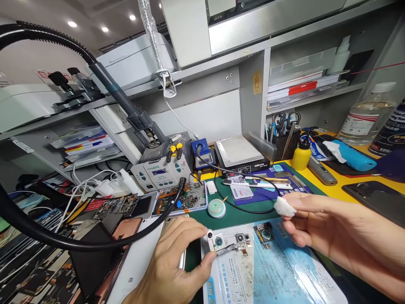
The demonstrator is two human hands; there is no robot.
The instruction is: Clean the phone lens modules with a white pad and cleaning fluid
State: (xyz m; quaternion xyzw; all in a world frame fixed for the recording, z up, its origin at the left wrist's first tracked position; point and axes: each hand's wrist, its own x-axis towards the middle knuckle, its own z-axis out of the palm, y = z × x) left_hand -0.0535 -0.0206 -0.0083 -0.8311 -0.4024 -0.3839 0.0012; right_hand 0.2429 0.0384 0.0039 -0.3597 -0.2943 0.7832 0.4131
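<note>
My left hand (177, 261) pinches the left edge of a silver phone camera module (218, 241) between thumb and fingertips, just above a blue-and-white printed sheet (272, 274). A large round lens and a smaller one show on the module. Off to the right, my right hand (329, 226) holds a crumpled white cotton pad (284, 207) between thumb and fingers, raised over the mat and apart from the module. Two more parts lie on the sheet: a small dual-lens camera module (243, 238) and a dark camera part with a round lens (265, 234).
Left of my hands are phone boards and a white phone back (134, 270). A black hose (95, 242) arcs across them. Behind stand a rework station (161, 173), a round green-topped container (217, 208) and a flat heating plate (240, 152). A yellow bottle (301, 157) stands right.
</note>
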